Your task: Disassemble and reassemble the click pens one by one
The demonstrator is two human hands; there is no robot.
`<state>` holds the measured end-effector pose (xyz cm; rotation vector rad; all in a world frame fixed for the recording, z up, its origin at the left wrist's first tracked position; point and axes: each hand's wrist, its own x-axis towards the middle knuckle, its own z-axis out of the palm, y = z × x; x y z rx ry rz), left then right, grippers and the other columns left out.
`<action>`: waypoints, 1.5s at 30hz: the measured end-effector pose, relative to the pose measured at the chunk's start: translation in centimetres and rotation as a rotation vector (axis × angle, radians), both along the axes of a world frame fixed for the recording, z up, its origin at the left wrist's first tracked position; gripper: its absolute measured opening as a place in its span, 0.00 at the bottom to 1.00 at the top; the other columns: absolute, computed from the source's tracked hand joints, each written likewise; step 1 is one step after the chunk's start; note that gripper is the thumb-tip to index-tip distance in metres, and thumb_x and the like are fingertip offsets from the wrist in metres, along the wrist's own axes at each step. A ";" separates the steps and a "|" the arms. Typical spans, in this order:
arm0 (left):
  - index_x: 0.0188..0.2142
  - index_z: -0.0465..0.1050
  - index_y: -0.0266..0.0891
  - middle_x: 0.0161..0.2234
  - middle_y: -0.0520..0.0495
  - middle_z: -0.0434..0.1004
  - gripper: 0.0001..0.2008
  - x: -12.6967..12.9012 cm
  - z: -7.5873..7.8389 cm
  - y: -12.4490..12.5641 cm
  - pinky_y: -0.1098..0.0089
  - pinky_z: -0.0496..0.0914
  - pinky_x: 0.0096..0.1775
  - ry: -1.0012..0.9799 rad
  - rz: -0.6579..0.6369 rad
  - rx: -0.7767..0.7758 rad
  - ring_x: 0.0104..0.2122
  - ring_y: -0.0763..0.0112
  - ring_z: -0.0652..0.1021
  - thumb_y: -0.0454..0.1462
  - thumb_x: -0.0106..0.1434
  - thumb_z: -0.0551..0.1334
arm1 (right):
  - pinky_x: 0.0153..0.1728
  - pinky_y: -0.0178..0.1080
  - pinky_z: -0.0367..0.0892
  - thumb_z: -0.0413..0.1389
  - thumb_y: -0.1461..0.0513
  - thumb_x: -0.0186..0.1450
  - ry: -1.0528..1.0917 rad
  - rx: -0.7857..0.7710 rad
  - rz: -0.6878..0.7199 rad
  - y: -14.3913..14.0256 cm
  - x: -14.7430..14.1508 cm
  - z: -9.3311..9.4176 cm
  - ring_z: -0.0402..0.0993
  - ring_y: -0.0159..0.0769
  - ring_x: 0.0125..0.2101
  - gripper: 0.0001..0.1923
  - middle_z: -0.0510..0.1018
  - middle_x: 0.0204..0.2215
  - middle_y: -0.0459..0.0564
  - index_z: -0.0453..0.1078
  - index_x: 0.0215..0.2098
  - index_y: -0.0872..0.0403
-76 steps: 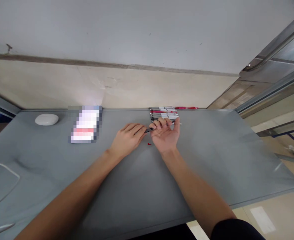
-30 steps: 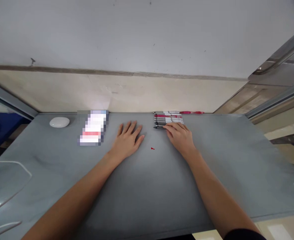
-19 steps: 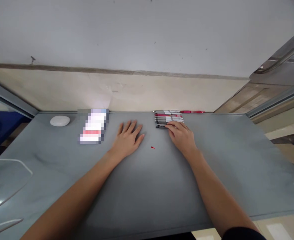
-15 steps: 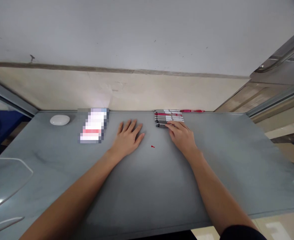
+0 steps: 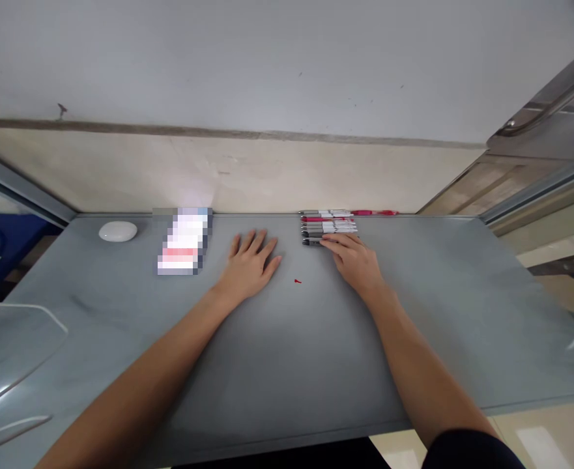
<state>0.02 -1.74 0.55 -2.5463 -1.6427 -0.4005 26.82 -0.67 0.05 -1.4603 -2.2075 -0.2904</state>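
A row of several grey, white and red pens [image 5: 326, 227] lies side by side at the far edge of the grey table [image 5: 287, 352]. My right hand [image 5: 354, 260] rests flat on the table, its fingertips touching the nearest pen [image 5: 312, 241] of the row. Left of it, my left hand [image 5: 251, 261] lies palm down with fingers apart, holding nothing. A tiny red piece [image 5: 297, 281] sits on the table between the two hands.
A white oval object [image 5: 117, 231] lies at the far left, a blurred rectangular item [image 5: 183, 249] beside it. A red pen [image 5: 374, 212] rests along the wall behind the row. A white cable [image 5: 23, 306] curves over the table's left side.
Earlier both hands held a dark pen above the table. That pen now lies at the near end of the row, and both hands rest flat on the table.
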 end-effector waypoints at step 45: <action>0.65 0.64 0.41 0.68 0.40 0.58 0.25 -2.7 0.1 -3.6 0.44 0.53 0.65 0.030 -0.024 -0.010 0.66 0.48 0.61 0.46 0.72 0.49 | 0.64 0.53 0.63 0.48 0.57 0.72 0.012 -0.150 0.197 -4.3 -2.2 0.0 0.66 0.44 0.62 0.19 0.72 0.61 0.50 0.70 0.59 0.49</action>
